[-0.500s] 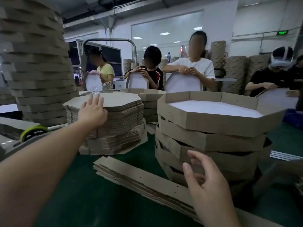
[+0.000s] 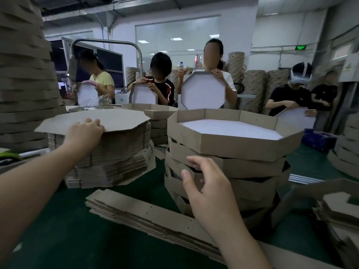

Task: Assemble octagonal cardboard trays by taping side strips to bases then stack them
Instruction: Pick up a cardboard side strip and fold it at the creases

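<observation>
Two stacks on the green worktop (image 2: pixel 68 220). Right of centre: stack of finished octagonal trays (image 2: pixel 233 164), unevenly aligned; top tray (image 2: pixel 223 144) open side up, white inside. Left, just beside it: stack of flat octagonal bases (image 2: pixel 116 158). In front of both: pile of side strips (image 2: pixel 145 216), lying flat.

Hands: left hand (image 2: pixel 83 133) has its fingers bent onto the near edge of the top base (image 2: pixel 116 119); thumb hidden, grip cannot be told. Right hand (image 2: pixel 209 191) has its fingers spread and loose, holds nothing, and is in front of the tray stack, above the strips.
</observation>
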